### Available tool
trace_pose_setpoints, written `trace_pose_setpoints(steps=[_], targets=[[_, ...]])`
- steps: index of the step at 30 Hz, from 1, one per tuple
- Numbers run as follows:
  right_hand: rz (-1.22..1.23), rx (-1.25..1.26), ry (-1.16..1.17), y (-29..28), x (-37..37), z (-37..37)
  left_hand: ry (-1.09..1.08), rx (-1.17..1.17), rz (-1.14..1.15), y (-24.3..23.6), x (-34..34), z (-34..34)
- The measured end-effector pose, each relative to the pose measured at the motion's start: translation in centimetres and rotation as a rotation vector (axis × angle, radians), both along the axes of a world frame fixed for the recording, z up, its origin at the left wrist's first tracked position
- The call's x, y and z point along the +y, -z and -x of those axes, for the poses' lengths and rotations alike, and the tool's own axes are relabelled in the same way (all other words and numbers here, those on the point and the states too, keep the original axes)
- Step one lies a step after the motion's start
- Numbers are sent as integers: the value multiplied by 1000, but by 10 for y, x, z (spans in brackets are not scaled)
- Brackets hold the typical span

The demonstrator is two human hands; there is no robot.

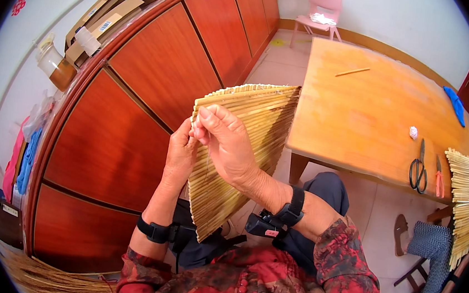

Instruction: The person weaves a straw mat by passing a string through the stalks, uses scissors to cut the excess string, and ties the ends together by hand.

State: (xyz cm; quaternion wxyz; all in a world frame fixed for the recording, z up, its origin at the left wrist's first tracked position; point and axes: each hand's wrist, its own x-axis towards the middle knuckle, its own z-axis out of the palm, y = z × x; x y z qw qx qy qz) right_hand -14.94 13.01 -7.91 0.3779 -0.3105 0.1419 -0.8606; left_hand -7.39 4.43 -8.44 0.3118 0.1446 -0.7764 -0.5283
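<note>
A mat of narrow yellow straw-like sticks [245, 153] stands folded or layered before me, its upper edge pale and uneven. My left hand [180, 153] grips its left edge, partly hidden behind my right hand. My right hand [226, 146] is closed in a pinch at that edge near the top corner; whatever its fingertips hold is too small to name. Both wrists wear black straps.
A table [348, 123] at right bears a stick [352, 72], scissors [418, 175], pliers [439, 181], white wad [413, 132] and blue cloth [455, 105]. Cabinets [147, 61] line the left, boxes above. Another person's patterned leg [431, 247] and second stick mat [463, 205] are at right.
</note>
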Motion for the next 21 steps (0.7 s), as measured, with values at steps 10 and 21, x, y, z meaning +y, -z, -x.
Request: trace_pose_setpoints(steps=[10,21], targets=[[-133,263,185,-9,5,-39,-56,183,-168,2,-5,-16],[-136,775,496,-5,42,-42,-245,171,37,-24,11,-58]])
